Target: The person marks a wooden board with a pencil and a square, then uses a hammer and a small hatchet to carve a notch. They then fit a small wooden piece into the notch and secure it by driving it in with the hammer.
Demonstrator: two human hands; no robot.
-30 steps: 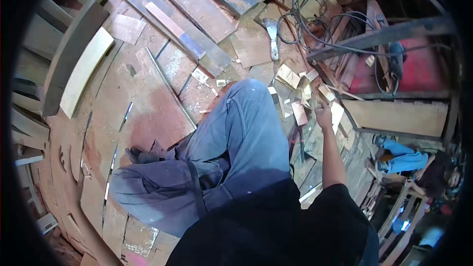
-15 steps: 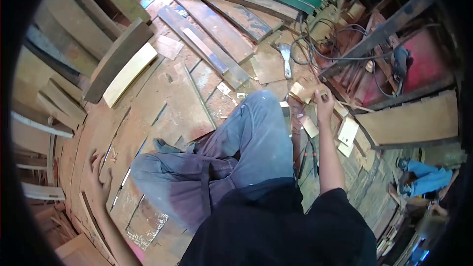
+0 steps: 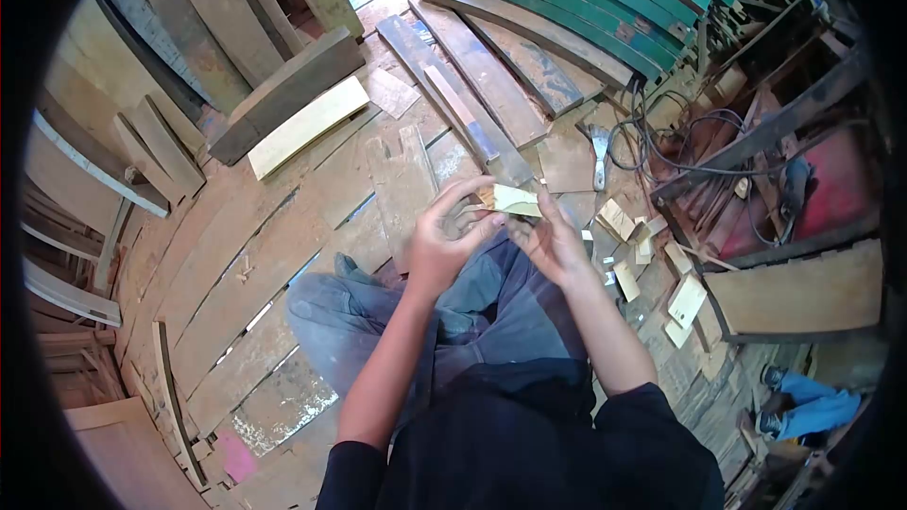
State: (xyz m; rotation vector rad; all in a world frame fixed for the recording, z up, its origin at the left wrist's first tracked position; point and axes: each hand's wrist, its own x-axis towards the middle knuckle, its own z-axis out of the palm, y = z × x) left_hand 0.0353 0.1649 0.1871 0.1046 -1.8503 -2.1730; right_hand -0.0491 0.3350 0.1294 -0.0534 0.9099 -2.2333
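Note:
A small pale wooden piece [image 3: 516,200] is held between both hands, above my crossed legs. My left hand [image 3: 447,234] grips its left end, where the wood looks darker and rougher. At the right end, my right hand [image 3: 551,238] has its thumb and fingers on the piece. Several small pale wood blocks [image 3: 686,298] lie on the floor to the right of my knee. A scraper with a wide blade [image 3: 599,159] rests on the floor beyond my right hand.
Long boards [image 3: 477,71] lie ahead, beside green curved slats [image 3: 567,9]. A pale plank [image 3: 309,127] is at the front left. Cables [image 3: 652,146] and a metal frame [image 3: 775,123] stand right. Another person's legs [image 3: 817,410] show at the lower right.
My left hand has come in from the far left to meet my right hand, which has moved left and closer to my lap. The wooden piece is now between them. The view has shifted.

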